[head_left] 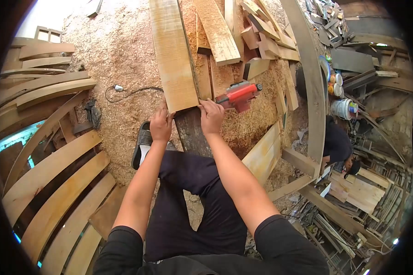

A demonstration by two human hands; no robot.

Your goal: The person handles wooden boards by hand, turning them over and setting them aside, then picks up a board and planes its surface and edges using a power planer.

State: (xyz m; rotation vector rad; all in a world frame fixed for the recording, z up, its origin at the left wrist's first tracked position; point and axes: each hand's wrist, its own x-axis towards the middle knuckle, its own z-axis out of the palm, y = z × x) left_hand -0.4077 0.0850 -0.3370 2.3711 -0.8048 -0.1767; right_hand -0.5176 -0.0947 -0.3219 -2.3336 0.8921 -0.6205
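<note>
A long, wide wooden board stretches away from me, its near end resting over a dark, worn plank. My left hand grips the near left corner, fingers closed at the edge. At the near right corner, my right hand pinches the board between thumb and fingers; the undersides of both grips are hidden. Just right of my right hand lies a red power tool that looks like an electric hand planer. Nobody is holding it.
Wood shavings cover the floor. Curved timber pieces are stacked at left, and cut planks lie beyond the planer. A cord runs to the board's left. A timber frame stands at right, with another person bending behind it.
</note>
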